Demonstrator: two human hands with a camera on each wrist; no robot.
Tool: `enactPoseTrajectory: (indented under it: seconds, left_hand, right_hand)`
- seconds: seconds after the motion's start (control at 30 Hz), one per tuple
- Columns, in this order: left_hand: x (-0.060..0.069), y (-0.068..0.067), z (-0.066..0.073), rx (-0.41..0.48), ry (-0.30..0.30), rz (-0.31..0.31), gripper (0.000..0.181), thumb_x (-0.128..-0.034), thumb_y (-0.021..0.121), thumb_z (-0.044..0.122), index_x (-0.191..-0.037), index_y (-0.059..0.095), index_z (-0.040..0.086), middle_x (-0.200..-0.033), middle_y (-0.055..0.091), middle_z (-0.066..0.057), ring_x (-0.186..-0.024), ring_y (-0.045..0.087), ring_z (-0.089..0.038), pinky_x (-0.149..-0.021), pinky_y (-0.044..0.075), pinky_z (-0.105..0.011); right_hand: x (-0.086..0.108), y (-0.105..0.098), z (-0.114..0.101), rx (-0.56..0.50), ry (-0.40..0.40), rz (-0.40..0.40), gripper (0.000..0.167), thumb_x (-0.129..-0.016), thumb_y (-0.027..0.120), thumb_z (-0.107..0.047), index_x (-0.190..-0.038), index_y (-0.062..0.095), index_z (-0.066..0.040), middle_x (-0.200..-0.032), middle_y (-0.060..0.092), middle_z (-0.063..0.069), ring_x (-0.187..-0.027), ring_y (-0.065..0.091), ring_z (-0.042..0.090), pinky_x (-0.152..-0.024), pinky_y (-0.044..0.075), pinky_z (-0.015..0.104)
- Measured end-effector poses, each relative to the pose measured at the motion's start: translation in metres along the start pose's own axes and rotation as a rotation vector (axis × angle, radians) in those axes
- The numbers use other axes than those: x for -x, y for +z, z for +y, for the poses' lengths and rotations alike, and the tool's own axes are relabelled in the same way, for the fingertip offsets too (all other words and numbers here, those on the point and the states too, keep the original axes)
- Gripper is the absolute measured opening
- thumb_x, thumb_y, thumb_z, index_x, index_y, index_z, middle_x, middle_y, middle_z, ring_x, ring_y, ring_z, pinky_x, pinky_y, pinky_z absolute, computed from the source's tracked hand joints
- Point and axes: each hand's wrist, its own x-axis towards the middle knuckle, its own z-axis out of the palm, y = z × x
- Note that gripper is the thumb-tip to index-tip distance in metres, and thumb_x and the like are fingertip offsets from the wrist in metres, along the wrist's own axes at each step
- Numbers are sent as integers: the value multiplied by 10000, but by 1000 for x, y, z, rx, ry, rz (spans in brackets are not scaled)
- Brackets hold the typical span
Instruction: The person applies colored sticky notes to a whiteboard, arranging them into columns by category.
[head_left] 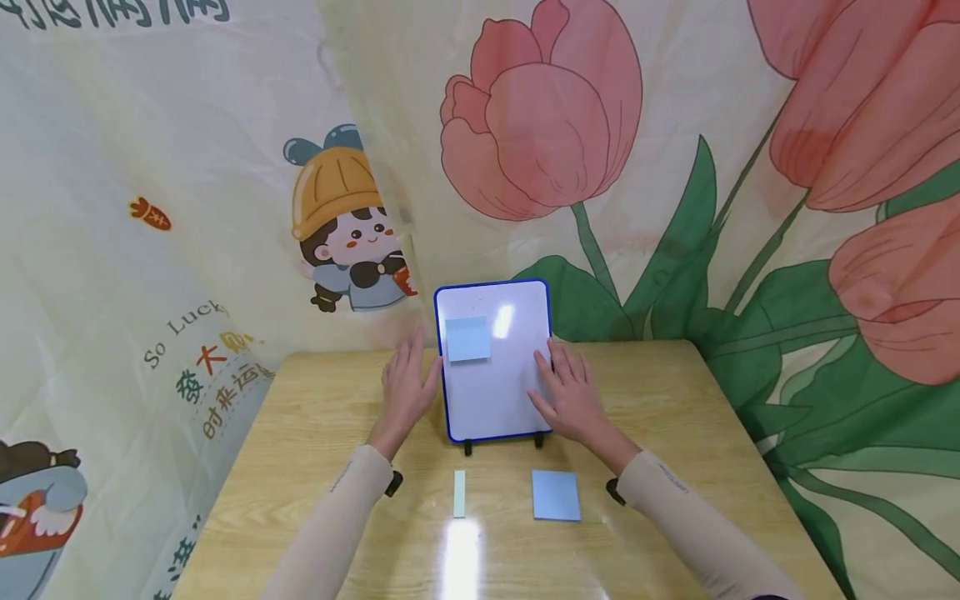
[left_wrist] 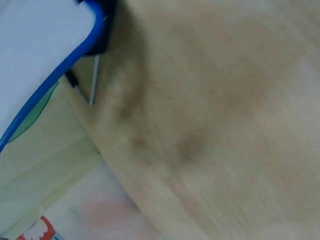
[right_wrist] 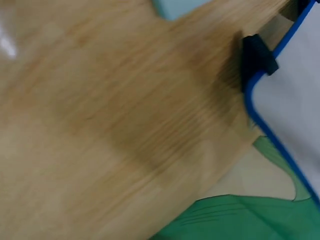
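A small whiteboard (head_left: 498,400) with a blue frame leans upright on a black-footed stand (head_left: 539,440) at the back of the table. One light-blue sticky note (head_left: 468,339) is stuck on its upper left. Beside the board's left edge is my left hand (head_left: 406,385), fingers extended; whether it touches the frame I cannot tell. My right hand (head_left: 572,395) lies at the right edge, fingers spread, its thumb side overlapping the board's face. Neither hand holds anything. Both wrist views show the board's corner, but no fingers.
On the wooden table (head_left: 322,517) in front of the board lie a narrow pale-green strip (head_left: 459,494) and a blue sticky-note pad (head_left: 556,496). A printed cloth (head_left: 390,67) with tulips and cartoon figures hangs behind the table's back edge.
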Motion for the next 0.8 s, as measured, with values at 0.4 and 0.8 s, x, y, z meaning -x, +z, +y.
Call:
enactPoseTrajectory:
  seconds: [0.4, 0.8]
  left_hand:
    - [64, -4, -27, -97, -80, -146, 622, -1041, 233, 562, -1598, 88, 327, -1672, -22, -131, -1509, -15, -468, -1115, -72, -752]
    - [114, -5, -39, -205, -15, -168, 637, -1035, 292, 560, -1595, 172, 280, -1672, 7, -134, -1516, -1, -445, -1121, -20, -748]
  right_hand:
    - [45, -3, 23, -83, 99, 22, 681, -986, 502, -443, -1555, 311, -122, -1662, 127, 135, -1503, 133, 379, -1174, 107, 657]
    - [91, 1, 38, -138, 224, -5, 694, -1007, 456, -482, -1563, 284, -104, -1667, 109, 141, -1491, 159, 428, -1172, 75, 665]
